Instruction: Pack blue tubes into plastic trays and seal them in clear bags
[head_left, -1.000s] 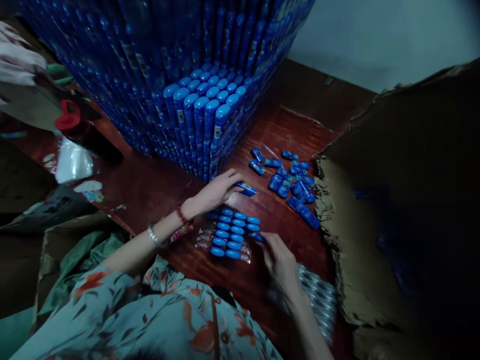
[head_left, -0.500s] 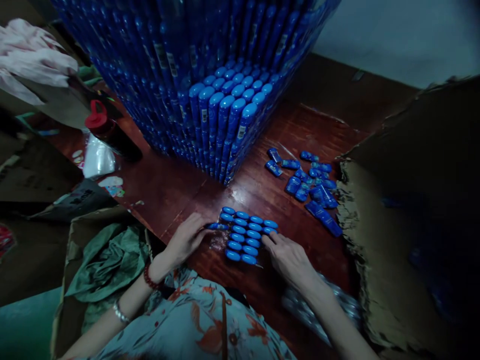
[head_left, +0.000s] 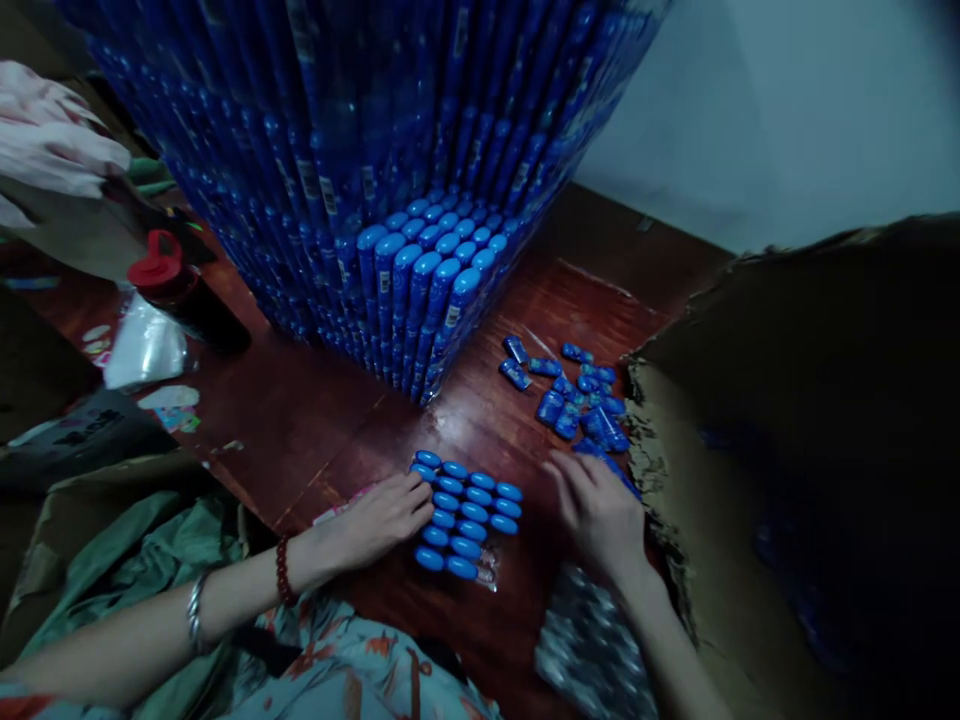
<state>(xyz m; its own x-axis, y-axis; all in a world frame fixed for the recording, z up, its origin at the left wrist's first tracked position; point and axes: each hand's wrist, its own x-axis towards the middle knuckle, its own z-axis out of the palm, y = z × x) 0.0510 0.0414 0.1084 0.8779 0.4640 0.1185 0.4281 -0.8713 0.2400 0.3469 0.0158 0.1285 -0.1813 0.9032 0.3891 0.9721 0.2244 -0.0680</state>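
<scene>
A small block of upright blue packets (head_left: 463, 515) stands on the dark red wooden table (head_left: 315, 420), just in front of me. My left hand (head_left: 386, 515) rests against the block's left side, fingers curled onto it. To the right of the block, my right hand (head_left: 596, 505) reaches with spread fingers toward a loose pile of blue packets (head_left: 574, 390); its fingertips are close to the nearest ones. A tall stack of the same blue packets (head_left: 390, 170) rises behind.
A torn cardboard box (head_left: 795, 450) fills the right side. A dark bottle with a red cap (head_left: 184, 295) and a white bag (head_left: 142, 345) lie at the left. Silvery wrapping (head_left: 592, 640) lies near my right forearm. Another box holds green cloth (head_left: 135, 560) at lower left.
My left hand brought a packet from near the pile to the block's left side. My right hand left the block's right edge and moved right toward the loose pile.
</scene>
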